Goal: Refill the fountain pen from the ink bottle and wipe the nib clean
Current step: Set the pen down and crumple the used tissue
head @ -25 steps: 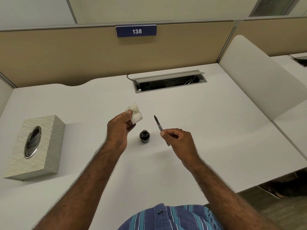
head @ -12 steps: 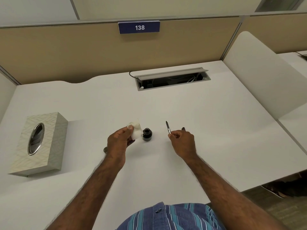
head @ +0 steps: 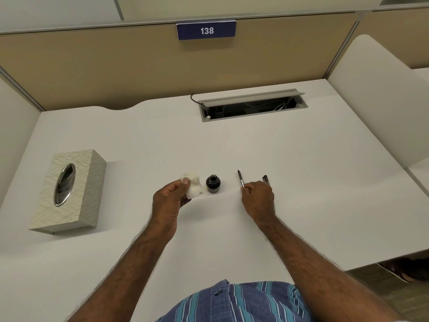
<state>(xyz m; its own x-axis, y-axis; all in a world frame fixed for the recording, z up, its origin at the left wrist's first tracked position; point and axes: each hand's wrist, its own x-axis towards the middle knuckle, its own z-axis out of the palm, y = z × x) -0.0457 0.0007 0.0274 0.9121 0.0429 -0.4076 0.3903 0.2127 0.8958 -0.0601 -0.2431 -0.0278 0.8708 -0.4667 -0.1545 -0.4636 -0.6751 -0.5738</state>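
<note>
White worktop (head: 232, 145); tissue box (head: 67, 191) far left. Left hand (head: 170, 201) grip closed on crumpled tissue (head: 192, 185). Right hand (head: 257, 198) pinches pen (head: 240, 180) (nib pointing away). Open bottle (head: 212, 183) between hands, upright; cap (head: 266, 179) beside right hand.

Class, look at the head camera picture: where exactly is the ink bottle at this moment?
The ink bottle stands on the white desk near the middle of the view, between the left hand's tissue and the right hand's pen.

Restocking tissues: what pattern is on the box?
Pale wavy leaf-like pattern on the box, head view.
</note>
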